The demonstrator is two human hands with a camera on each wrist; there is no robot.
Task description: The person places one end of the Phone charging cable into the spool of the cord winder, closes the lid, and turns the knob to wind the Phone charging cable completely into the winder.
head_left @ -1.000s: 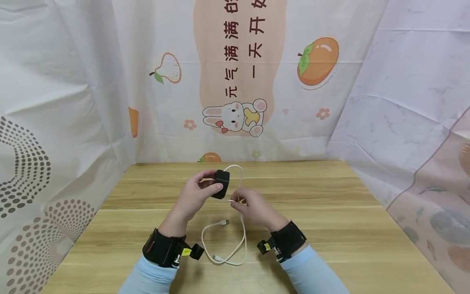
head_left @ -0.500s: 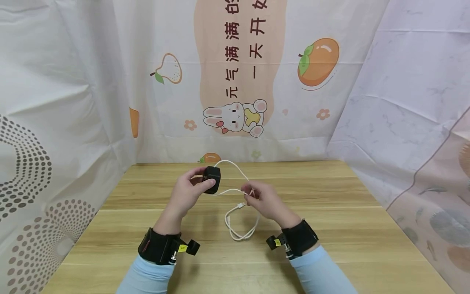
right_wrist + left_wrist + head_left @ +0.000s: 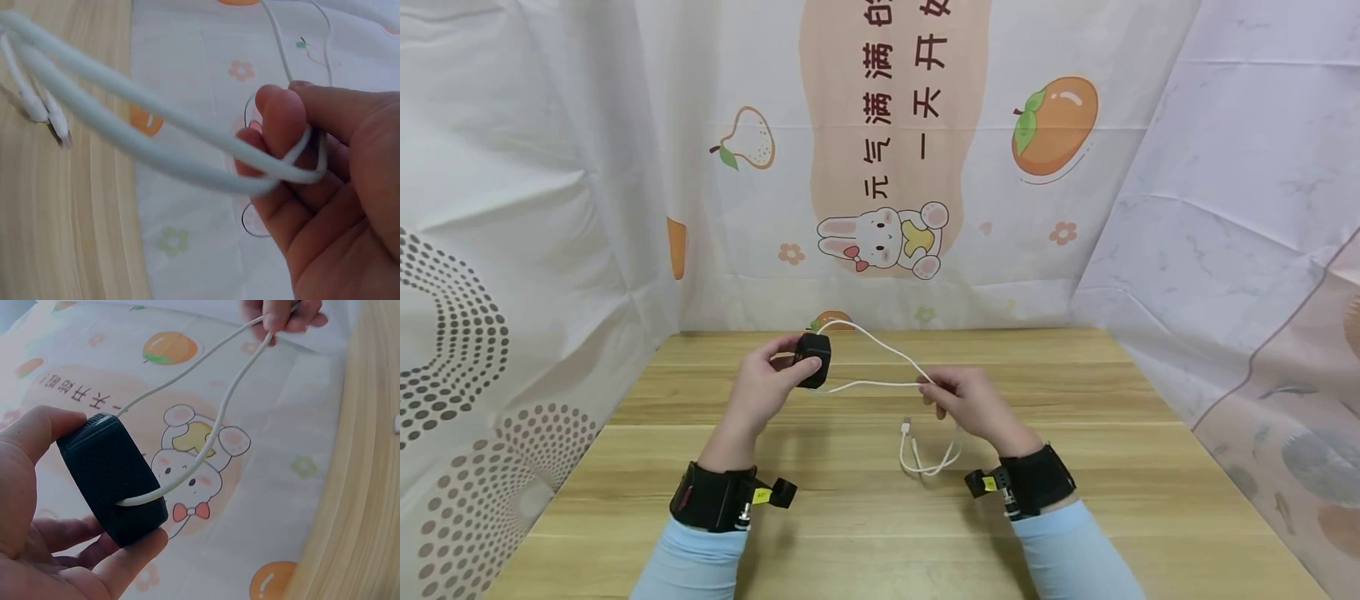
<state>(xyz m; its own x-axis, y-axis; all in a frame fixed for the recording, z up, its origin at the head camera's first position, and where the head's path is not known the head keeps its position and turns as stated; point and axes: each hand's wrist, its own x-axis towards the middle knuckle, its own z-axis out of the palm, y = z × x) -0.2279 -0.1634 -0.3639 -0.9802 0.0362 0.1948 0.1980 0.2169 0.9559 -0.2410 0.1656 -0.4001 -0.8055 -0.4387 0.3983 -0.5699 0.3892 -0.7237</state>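
My left hand holds a small black block with rounded corners and a ridged end, thumb on one side and fingers on the other. A white USB cable runs from the block's face and from its far side, as two strands. Both strands meet in my right hand, whose thumb and fingertips pinch them. Below that hand the rest of the cable hangs in a loop, with a USB plug at one end. In the right wrist view, both cable ends dangle at the left.
A wooden table lies under both hands. Printed cloth hangs behind it, with more cloth along the left side and right side. Each wrist wears a black strap with a small camera.
The hands have moved apart, left hand leftward with the block and right hand rightward. The two strands between them have lengthened. The hanging loop has shifted right and become smaller.
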